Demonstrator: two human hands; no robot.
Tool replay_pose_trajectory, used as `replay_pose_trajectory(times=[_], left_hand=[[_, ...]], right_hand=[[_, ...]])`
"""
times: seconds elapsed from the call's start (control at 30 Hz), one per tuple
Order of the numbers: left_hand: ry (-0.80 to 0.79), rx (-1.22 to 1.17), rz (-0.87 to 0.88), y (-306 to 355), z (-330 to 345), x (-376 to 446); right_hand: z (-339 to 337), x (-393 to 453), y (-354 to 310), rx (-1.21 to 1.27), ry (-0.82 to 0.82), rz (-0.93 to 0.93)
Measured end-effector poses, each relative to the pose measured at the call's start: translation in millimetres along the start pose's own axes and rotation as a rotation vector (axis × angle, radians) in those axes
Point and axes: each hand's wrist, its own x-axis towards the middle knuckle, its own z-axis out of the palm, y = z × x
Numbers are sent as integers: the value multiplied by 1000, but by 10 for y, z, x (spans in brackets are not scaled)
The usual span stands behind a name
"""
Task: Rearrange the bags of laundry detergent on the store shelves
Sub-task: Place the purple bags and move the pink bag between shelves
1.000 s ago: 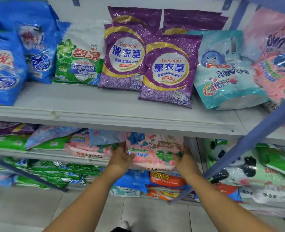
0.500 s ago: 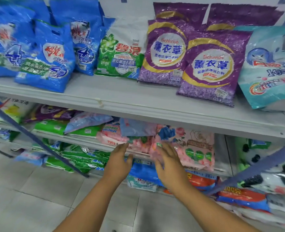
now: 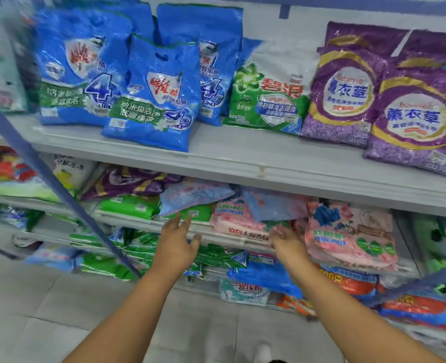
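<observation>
On the middle shelf point(image 3: 148, 221) lie a pink flowered detergent bag point(image 3: 353, 234), a stack of pink bags point(image 3: 232, 218), two pale blue-pink bags point(image 3: 193, 195) point(image 3: 274, 205) and green bags point(image 3: 130, 205). My left hand point(image 3: 177, 242) hovers with straight fingers in front of the shelf edge, below the left pale blue bag, holding nothing. My right hand point(image 3: 287, 244) reaches with loose fingers toward the pink stack, just left of the flowered bag, and grips nothing. The upper shelf point(image 3: 243, 158) carries blue bags point(image 3: 153, 95), a white-green bag point(image 3: 269, 93) and purple bags point(image 3: 413, 113).
A blue diagonal brace point(image 3: 46, 174) crosses the shelves at the left, another point(image 3: 413, 286) at the lower right. The bottom shelf holds green, blue and orange bags point(image 3: 264, 276). Purple bags point(image 3: 127, 182) lie at the back of the middle shelf. Grey floor tiles point(image 3: 33, 310) lie below.
Both hands let go of the pink flowered bag, which now lies on the middle shelf. The view and both hands have shifted left along the shelf.
</observation>
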Motion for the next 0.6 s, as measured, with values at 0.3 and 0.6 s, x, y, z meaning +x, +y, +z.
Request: replay_pose_trajectory(times=[0.3,0.6], left_hand=[[32,348,74,-303,-82,547],[33,-132,-87,-200,-235,788]], right_hand=[[71,519,-281,102,28,144],[277,873,-422,336,-76,277]])
